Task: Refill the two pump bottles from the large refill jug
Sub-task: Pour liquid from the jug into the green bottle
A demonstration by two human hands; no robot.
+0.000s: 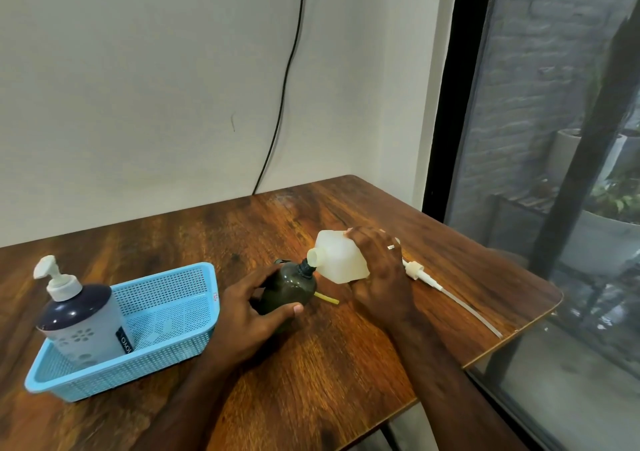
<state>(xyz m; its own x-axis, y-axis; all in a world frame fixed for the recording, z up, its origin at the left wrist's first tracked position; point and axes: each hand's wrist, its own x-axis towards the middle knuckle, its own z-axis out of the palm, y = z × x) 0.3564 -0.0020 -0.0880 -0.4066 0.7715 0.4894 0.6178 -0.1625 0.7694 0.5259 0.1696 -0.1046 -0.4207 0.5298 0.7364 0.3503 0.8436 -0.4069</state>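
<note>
While the wooden table (346, 346) carries everything, a blue basket (166, 315) at its left holds a grey-and-navy bottle (86, 326) with its white pump on. Right of centre, the translucent white jug (337, 256) is tipped, spout touching the open neck of the dark bottle (289, 289). The right hand (381, 274) grips the jug from behind; the left hand (252, 306) curls round the dark bottle. A loose pump (415, 270) lies beside the right hand.
</note>
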